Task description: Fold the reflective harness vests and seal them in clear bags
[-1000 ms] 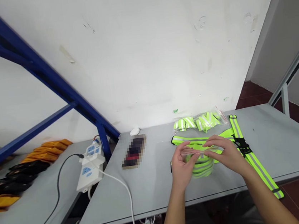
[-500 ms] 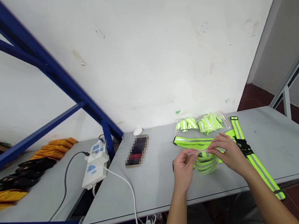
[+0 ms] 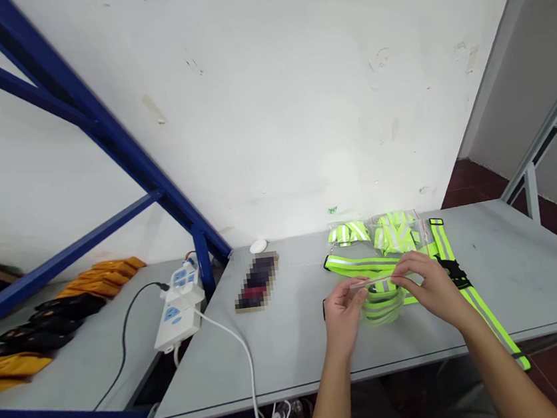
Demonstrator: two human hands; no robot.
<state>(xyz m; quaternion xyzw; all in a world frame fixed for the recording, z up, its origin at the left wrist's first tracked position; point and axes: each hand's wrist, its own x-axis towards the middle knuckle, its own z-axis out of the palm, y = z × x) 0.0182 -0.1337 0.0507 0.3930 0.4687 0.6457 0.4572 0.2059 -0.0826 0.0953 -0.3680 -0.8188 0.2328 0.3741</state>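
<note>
A clear zip-lock bag with a folded yellow-green reflective strap inside hangs between my hands. My left hand pinches one end of its top edge. My right hand pinches that edge farther right, thumb and fingers closed on it. Under and behind the bag lies a loose reflective strap harness with a black buckle; my right hand and forearm cover part of it.
Two filled bags, one on the left and one on the right, lie by the wall. A pixelated rectangular item, a white round object and a power strip are to the left. A white cable crosses the table's front edge.
My right hand has slid slightly right along the bag's top edge. The left hand keeps its pinch. The view has shifted a little.
</note>
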